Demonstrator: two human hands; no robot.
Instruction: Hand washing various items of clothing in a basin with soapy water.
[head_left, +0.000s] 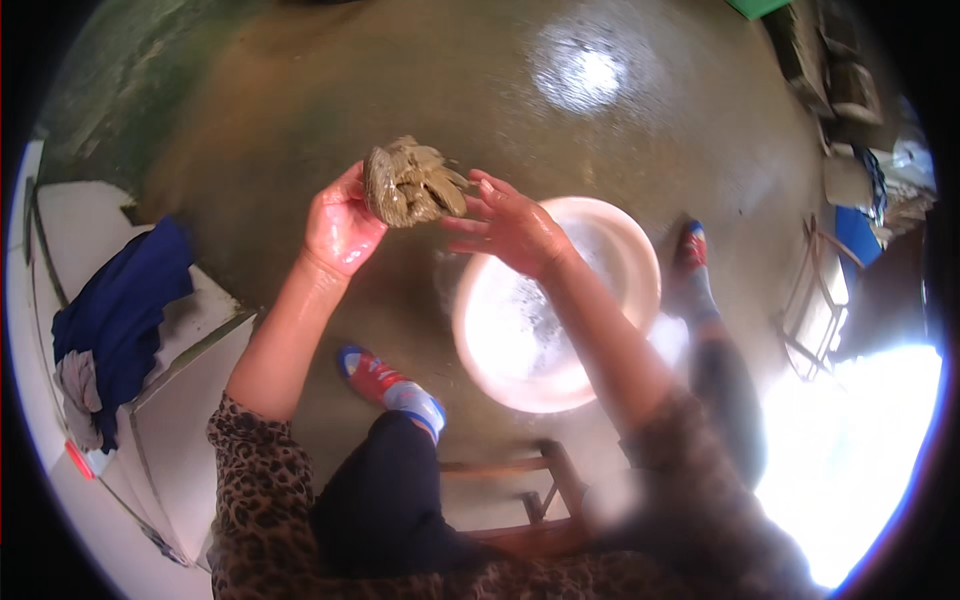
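Observation:
A wet, brown bundle of ribbed fabric is up in front of me, wadded and glistening. My left hand grips its left side, palm turned up and shiny with water. To its right, my right hand has its fingers spread. Those fingertips reach the bundle's right edge, and I cannot tell whether they touch it. Below my right forearm, a pale pink basin stands on the floor with sudsy water in it. Glare washes out part of the water.
My feet in red-and-blue footwear flank the basin. A wooden stool is beneath me. At left, dark blue cloth and a grey cloth lie over a white ledge. A chair-like frame stands right on the wet floor.

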